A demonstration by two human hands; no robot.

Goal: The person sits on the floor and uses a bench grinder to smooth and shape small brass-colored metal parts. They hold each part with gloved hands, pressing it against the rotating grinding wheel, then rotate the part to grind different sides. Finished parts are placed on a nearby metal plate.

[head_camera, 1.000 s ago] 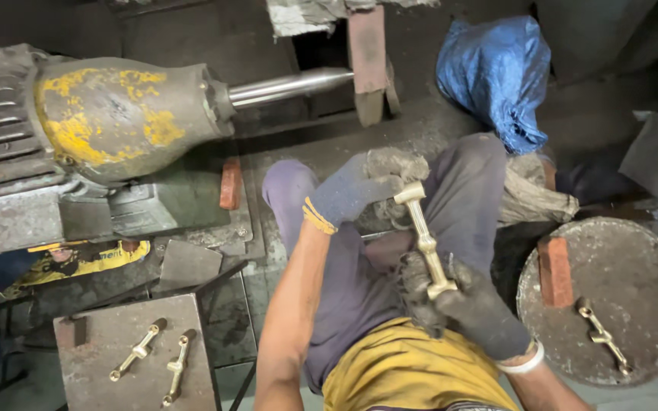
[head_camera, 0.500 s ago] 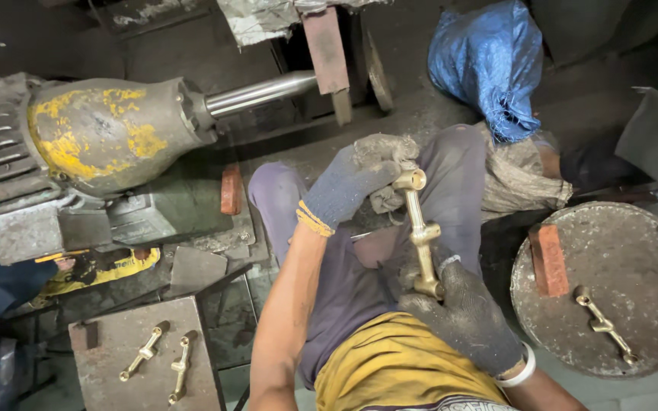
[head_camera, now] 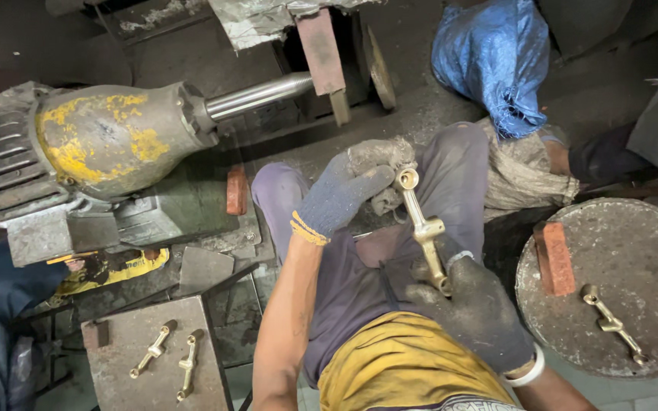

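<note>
dim, flat light from above; the corners sink into dark shadow. a bright glare streaks the steel shaft (head_camera: 259,96). the brass rod (head_camera: 425,228) glints. focus is sharp, with slight wide-angle stretching at the edges.

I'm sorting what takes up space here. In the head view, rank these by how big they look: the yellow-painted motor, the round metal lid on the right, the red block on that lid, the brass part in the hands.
1. yellow-painted motor
2. round metal lid
3. brass part, though it sits nearer the camera
4. red block
</note>
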